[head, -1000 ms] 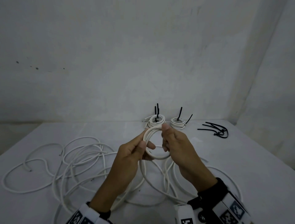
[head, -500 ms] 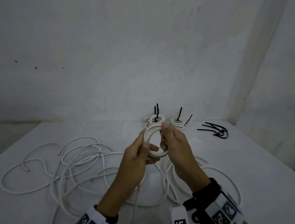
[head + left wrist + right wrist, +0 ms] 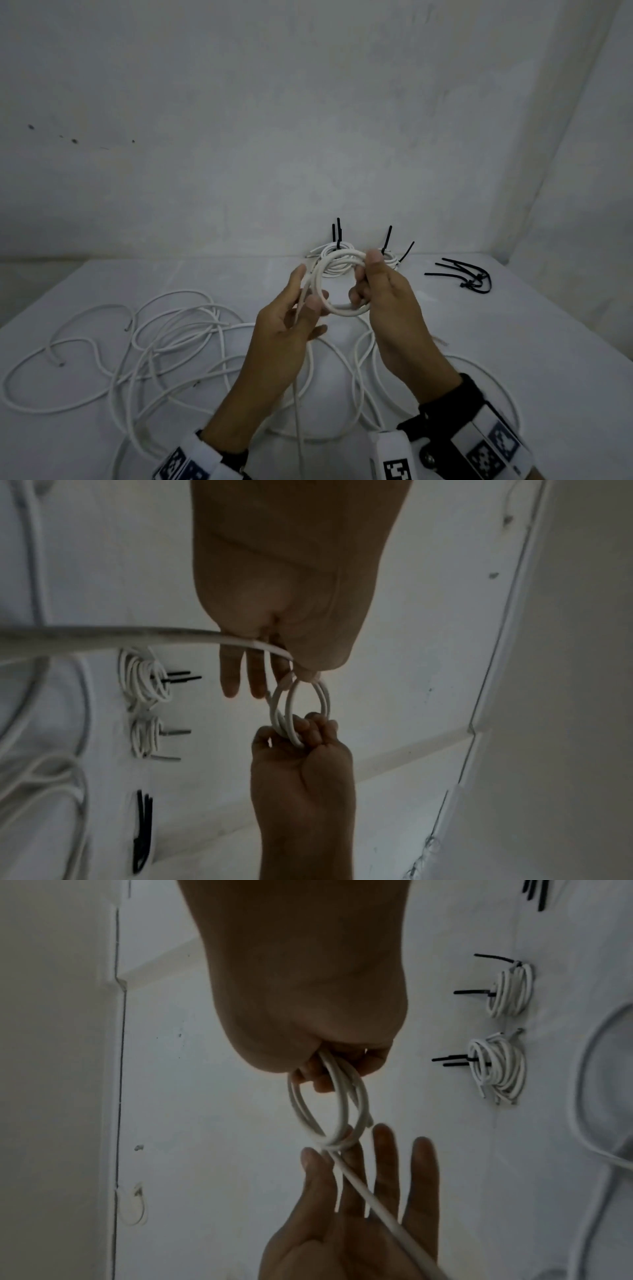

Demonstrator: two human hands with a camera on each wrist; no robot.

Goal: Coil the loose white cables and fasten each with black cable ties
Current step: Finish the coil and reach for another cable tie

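— Since a second ago, what has moved?
— Fingers on the left hand [image 3: 284,329] have straightened; earlier they curled round the small coil [image 3: 337,284], and now the cable's tail only runs across the spread palm, thumb against the ring.
— And the right hand [image 3: 387,301]?
— Pinching the coil's far side, fingers curled round its turns, held above the table [image 3: 513,342].
— Everything else?
— Loose white cables [image 3: 164,342] sprawl to the left. Two tied coils [image 3: 359,257] sit by the wall, spare black cable ties [image 3: 469,279] to their right.
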